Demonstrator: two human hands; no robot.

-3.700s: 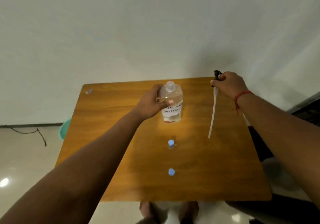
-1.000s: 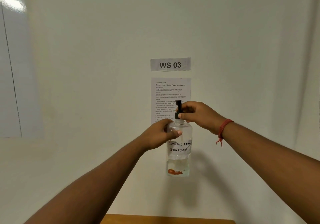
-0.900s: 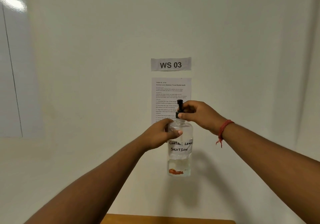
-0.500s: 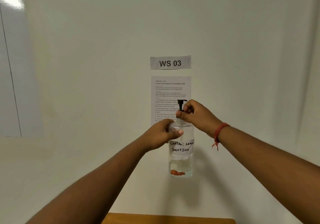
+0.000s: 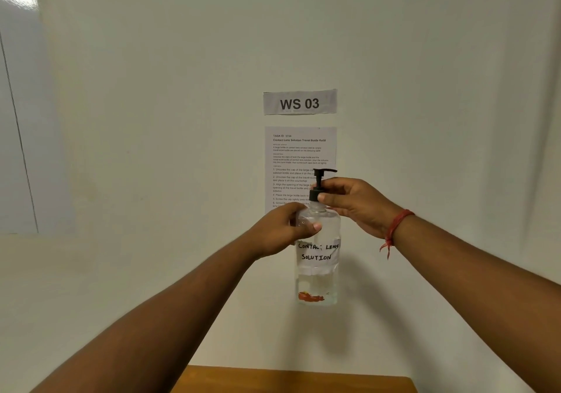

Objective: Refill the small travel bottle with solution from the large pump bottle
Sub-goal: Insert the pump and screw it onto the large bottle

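I see the large clear plastic pump bottle (image 5: 318,259) held upright in the air in front of the pale wall (image 5: 151,119), well above the far edge of the brown wooden bench (image 5: 291,380), of which only a strip shows at the bottom of the view. A white label hand-lettered "CONTACT LENS SOLUTION" (image 5: 317,252) wraps the bottle's middle, a little clear liquid sits in its lower part, and an orange mark shows near its base.

My left hand (image 5: 282,234) grips the bottle's shoulder, fingers curled round the far side and the thumb pressed across the front just above the label. My right hand (image 5: 352,204) is at the bottle's neck: its thumb and curled fingers pinch the black collar of the black plastic pump head (image 5: 319,184), which sits on the neck with its spout pointing right. A red thread bracelet (image 5: 394,231) circles the right wrist.

Behind the bottle, a grey paper sign reading "WS 03" (image 5: 300,103) is stuck to the wall, and under it a printed white instruction sheet (image 5: 299,155), its lower part hidden by the hands and the pump. I cannot see the small travel bottle from here.
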